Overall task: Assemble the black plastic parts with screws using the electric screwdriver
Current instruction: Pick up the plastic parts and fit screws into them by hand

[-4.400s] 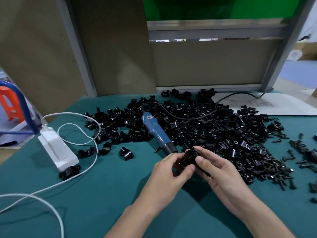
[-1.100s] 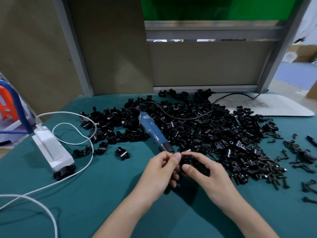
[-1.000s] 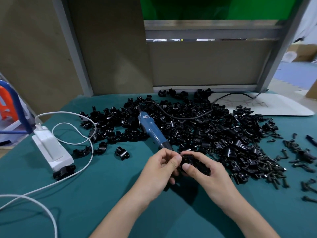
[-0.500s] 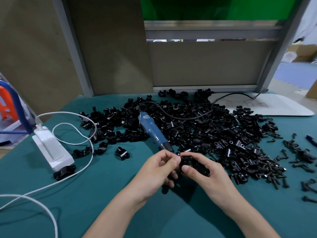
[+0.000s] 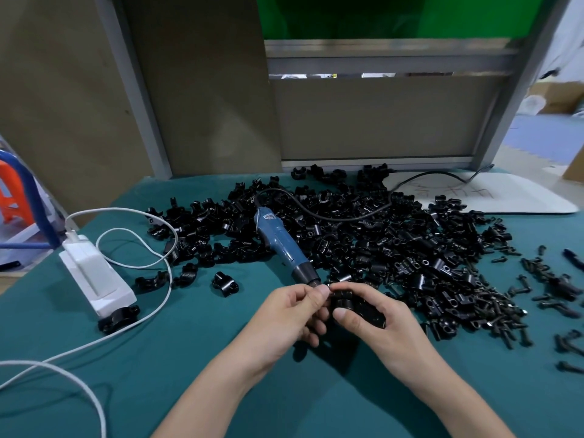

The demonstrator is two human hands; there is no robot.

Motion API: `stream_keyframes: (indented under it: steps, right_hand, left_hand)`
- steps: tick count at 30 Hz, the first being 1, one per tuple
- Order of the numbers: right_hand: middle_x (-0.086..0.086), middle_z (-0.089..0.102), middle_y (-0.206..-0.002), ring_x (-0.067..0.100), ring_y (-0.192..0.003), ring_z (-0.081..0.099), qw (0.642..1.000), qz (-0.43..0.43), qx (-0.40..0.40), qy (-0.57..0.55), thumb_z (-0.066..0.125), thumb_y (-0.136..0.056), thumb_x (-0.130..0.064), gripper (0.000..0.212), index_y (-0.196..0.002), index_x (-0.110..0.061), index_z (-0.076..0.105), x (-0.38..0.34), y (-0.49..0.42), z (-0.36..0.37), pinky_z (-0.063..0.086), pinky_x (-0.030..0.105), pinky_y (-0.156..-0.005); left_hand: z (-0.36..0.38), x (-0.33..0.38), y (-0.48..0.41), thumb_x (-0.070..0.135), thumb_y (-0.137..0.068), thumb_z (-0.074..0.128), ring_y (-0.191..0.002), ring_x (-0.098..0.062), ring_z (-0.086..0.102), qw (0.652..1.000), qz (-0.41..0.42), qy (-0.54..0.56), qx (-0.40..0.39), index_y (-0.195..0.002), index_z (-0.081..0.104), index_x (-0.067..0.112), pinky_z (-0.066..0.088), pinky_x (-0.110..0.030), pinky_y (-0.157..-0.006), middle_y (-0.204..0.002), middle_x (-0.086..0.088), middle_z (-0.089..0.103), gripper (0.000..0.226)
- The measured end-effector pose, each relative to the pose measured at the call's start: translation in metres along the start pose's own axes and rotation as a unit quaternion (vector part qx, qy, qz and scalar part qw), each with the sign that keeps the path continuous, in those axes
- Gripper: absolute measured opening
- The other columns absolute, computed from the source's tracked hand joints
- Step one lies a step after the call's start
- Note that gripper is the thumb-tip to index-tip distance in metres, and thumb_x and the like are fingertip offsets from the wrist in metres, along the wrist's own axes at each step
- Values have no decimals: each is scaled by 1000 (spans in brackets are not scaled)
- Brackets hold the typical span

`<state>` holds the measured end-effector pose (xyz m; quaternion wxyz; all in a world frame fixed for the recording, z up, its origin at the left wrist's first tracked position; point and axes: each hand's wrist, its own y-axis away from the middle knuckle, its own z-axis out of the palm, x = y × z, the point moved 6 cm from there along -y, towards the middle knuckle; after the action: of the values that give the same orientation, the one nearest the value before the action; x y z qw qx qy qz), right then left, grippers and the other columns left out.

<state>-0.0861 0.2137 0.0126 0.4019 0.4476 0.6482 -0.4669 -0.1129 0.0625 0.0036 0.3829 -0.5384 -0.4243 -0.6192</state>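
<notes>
Curling my right grip (image 5: 384, 324) round a black plastic clamp part (image 5: 354, 309), thumb on its face, I steady it over the worktop (image 5: 196, 358) so my left grip (image 5: 292, 314) can pinch what looks like a screw (image 5: 328, 285) at its end. The electric screwdriver (image 5: 281, 243) lies untouched just beyond both grips, tip toward me for a quick reach, with the pile of loose parts (image 5: 395, 235) behind it and the screws (image 5: 493, 308) heaped to my right.

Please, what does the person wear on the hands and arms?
Nothing that shows. The left hand and the right hand have no gloves and no rings. Both forearms are bare to the picture's edge: no sleeve, watch or bracelet.
</notes>
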Motion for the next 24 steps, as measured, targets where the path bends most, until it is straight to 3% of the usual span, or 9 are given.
stream_keyframes:
  steps: [4, 8, 10, 12, 14, 18, 21, 24]
  right_hand:
    - [-9, 77, -106, 9, -101, 73, 1000, 10, 1, -12, 72, -88, -38, 25, -112, -47, 72, 3, 0, -3, 53, 18, -90]
    - [-4, 77, -113, 17, -104, 74, 997, 27, 12, -67, 76, -84, -45, 31, -114, -40, 75, 10, -1, -4, 57, 27, -94]
    - [5, 77, -115, 23, -106, 74, 985, 47, 49, -161, 79, -83, -34, 31, -113, -29, 78, 15, -5, -9, 60, 34, -91]
    - [14, 76, -116, 29, -108, 74, 952, 63, 104, -280, 74, -81, -23, 30, -110, -18, 79, 19, -8, -21, 62, 34, -84]
    - [18, 75, -119, 32, -109, 73, 912, 79, 160, -368, 69, -84, -18, 33, -115, -9, 75, 23, -9, -36, 62, 34, -81]
    - [17, 74, -121, 34, -108, 74, 870, 105, 201, -439, 67, -86, -20, 45, -127, -3, 65, 28, -8, -47, 64, 36, -80]
    - [17, 74, -121, 33, -105, 75, 862, 113, 204, -450, 69, -85, -21, 44, -125, -4, 67, 30, -8, -46, 64, 36, -79]
    - [17, 74, -120, 34, -106, 74, 855, 118, 205, -462, 71, -84, -21, 36, -117, -7, 70, 32, -8, -47, 64, 36, -78]
  left_hand:
    - [-3, 7, -2, 14, -98, 63, -69, -4, 60, 994, 77, -70, 26, -99, 67, 10, 51, -22, -60, -71, 10, 65, 6]
    - [-3, 10, 0, 15, -96, 67, -82, -5, 63, 988, 115, -96, 41, -101, 69, 21, 52, -23, -66, -87, 9, 71, 8]
    - [-6, 11, 0, 19, -97, 66, -90, -8, 64, 982, 133, -109, 72, -103, 67, 28, 53, -24, -74, -96, 12, 72, 11]
    - [-15, 15, 2, 27, -98, 63, -90, -7, 62, 965, 160, -165, 128, -103, 64, 34, 48, -16, -77, -97, 17, 69, 9]
    - [-21, 27, 1, 34, -100, 56, -95, -1, 56, 919, 188, -305, 165, -103, 61, 39, 42, -13, -80, -98, 22, 65, 8]
    - [-3, 46, -28, 38, -104, 42, -115, -12, 47, 757, 190, -611, 130, -122, 58, 31, 31, -33, -101, -120, 14, 59, 25]
    - [20, 46, -54, 39, -104, 43, -120, -22, 43, 672, 142, -726, 47, -127, 60, 23, 28, -40, -102, -126, 3, 58, 33]
    - [34, 42, -69, 40, -100, 52, -121, -28, 41, 610, 70, -789, -16, -111, 63, 15, 23, -48, -108, -120, -5, 58, 30]
